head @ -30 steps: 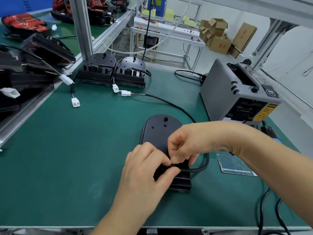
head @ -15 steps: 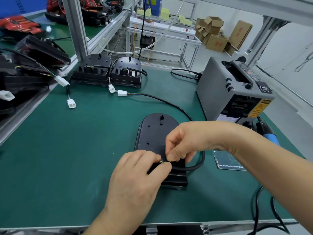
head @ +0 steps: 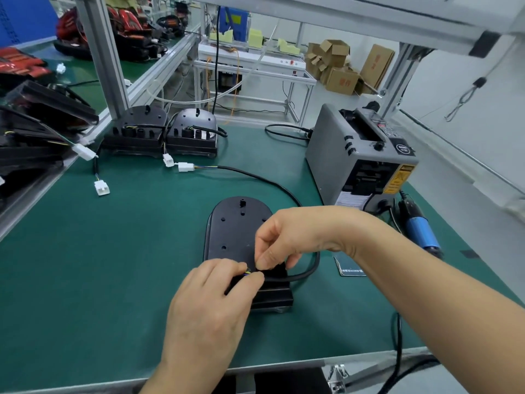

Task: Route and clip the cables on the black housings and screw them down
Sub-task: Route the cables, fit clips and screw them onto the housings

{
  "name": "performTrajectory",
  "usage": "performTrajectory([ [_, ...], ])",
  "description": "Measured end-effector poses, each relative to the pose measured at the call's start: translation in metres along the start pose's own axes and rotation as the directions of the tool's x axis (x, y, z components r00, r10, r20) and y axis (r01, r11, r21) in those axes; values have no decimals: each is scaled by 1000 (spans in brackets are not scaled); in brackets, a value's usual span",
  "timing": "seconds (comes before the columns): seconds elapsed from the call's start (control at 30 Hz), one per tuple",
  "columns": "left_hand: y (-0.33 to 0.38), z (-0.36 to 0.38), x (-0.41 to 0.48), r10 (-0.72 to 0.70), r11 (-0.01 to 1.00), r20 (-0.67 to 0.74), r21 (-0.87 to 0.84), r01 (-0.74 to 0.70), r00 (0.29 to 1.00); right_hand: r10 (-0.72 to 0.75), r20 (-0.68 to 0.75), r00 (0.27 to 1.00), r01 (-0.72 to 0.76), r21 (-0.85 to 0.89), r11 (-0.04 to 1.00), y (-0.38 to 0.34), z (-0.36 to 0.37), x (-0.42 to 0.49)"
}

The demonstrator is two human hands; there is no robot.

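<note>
A matte black housing (head: 235, 228), rounded at its far end, lies flat on the green table (head: 113, 265). At its ribbed near end the left hand (head: 210, 302) pinches thin coloured wires (head: 247, 272). Just beside it, the right hand (head: 295, 237) pinches the smooth black cable (head: 308, 273).

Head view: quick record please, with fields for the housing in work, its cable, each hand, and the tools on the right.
housing: black housing lies flat on the green mat, close to the near edge
cable: black cable loops round the housing's right side; its white connector lies further back on the mat
left hand: pinches the coloured wires at the housing's near end
right hand: fingers curled, pinching the black cable's end beside those wires
tools: blue screwdriver lies untouched; grey tape dispenser behind it
</note>
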State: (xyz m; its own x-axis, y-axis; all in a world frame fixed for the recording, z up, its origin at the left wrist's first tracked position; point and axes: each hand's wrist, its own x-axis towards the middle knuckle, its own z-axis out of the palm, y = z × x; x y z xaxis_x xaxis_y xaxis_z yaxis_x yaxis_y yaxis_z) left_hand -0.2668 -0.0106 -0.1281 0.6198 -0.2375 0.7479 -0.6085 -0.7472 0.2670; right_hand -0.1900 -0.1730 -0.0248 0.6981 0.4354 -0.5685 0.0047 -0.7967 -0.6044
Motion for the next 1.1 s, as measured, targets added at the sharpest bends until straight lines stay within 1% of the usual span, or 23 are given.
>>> performTrajectory([
  [0.1,-1,2,0,2,1000,-10,1,-2,1000,-4,-43,999,4,3,1000,1,3,-4],
  [0.23,-1,4,1,2,1000,-32,-10,-2,999,-18,-138,990,14,-28,1000,0,11,-7],
  [0.3,-1,4,1,10,1000,-45,-29,-12,999,-13,-216,976,7,-29,1000,0,16,-8],
  [0.37,-1,2,1,11,999,-46,-41,-13,999,-8,-332,943,-12,-58,998,5,15,-17],
  [0.47,0,0,2,10,999,-29,-33,-10,1000,83,-517,852,-126,-49,991,27,-1,-47],
  [0.53,1,-1,3,12,1000,-15,-19,-12,1000,194,-609,769,-248,-4,969,48,-20,-70],
  [0.6,1,-2,4,17,1000,-7,-14,-17,1000,310,-661,683,-406,9,914,69,-37,-83],
  [0.63,1,-3,4,19,1000,-4,-16,-19,1000,362,-679,638,-504,-13,864,80,-44,-85],
  [0.7,1,-4,4,19,1000,0,-20,-19,1000,444,-725,527,-695,-68,716,102,-55,-83],
  [0.73,1,-4,4,19,1000,3,-20,-19,1000,474,-748,465,-765,-70,640,112,-59,-81],
  [0.8,1,-4,4,21,1000,6,-21,-21,1000,539,-764,354,-854,-29,519,129,-65,-80],
  [0.83,1,-4,4,21,1000,8,-22,-21,1000,566,-760,321,-878,-15,478,135,-67,-79],
  [0.9,1,-4,3,21,1000,12,-23,-21,1000,594,-747,298,-893,2,450,151,-71,-77],
  [1.0,-1,-3,2,19,999,7,-29,-19,1000,629,-715,306,-878,43,476,174,-73,-69],
  [1.1,-1,-1,2,21,999,-5,-38,-21,1000,667,-692,275,-872,112,476,184,-74,-62],
])
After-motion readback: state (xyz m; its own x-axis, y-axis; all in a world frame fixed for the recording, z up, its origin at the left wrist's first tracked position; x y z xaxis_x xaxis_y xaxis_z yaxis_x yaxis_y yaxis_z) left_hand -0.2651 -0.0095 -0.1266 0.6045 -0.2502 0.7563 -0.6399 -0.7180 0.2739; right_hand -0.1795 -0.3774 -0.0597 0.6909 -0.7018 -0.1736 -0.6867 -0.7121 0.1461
